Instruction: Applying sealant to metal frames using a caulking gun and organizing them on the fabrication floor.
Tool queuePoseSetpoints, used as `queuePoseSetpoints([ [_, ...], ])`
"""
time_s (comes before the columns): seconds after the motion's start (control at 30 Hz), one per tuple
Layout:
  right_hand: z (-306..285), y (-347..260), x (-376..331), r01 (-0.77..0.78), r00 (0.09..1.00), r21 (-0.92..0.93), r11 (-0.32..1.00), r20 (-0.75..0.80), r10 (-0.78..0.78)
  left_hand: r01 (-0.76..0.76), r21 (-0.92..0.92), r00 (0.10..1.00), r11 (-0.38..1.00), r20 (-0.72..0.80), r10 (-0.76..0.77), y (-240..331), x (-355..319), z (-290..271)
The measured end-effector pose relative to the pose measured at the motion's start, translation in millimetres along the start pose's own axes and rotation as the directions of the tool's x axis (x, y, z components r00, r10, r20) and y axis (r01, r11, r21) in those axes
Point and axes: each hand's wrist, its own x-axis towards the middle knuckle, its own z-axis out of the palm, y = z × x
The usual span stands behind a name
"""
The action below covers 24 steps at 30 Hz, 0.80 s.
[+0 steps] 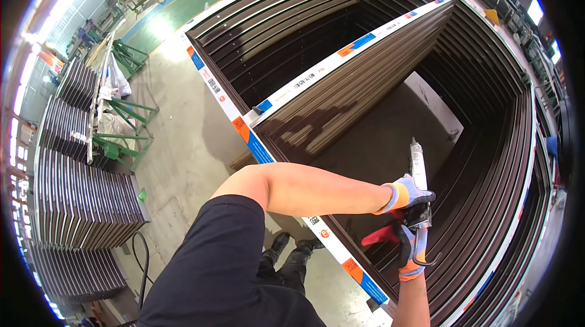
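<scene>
A caulking gun [418, 172] with a pale tube and a red handle is held out over a stack of dark brown frames [341, 121], its nozzle pointing away from me. My left hand [409, 194], in a blue-grey and orange glove, reaches across and closes around the gun where the tube meets its body. Closer to me, my right hand [412, 253] wears a similar glove and is wrapped around the rear of the gun by the handle and the hooked rod. Some of the right fingers are hidden behind the gun.
White, blue and orange tape [220, 94] covers the top frame's edges, with a crossbar dividing its opening. A white-grey panel [434, 106] lies down inside the stack. At left stand green trestles [131, 114] and stacked metal profiles [79, 196]; a black cable [145, 260] trails beside them.
</scene>
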Motion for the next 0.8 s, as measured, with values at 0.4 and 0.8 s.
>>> queuePoseSetpoints([
  [0.4,17.8,-25.2,-2.8,-0.014,1.0,0.008,1.0,-0.02,0.014,0.002,0.043,0.996,0.999,0.093,-0.006,-2.0,6.2,-0.7],
  [0.8,7.9,-26.6,-0.1,-0.145,0.987,0.424,0.894,-0.005,0.162,-0.002,0.066,0.997,0.998,0.078,-0.003,3.9,3.0,13.2],
])
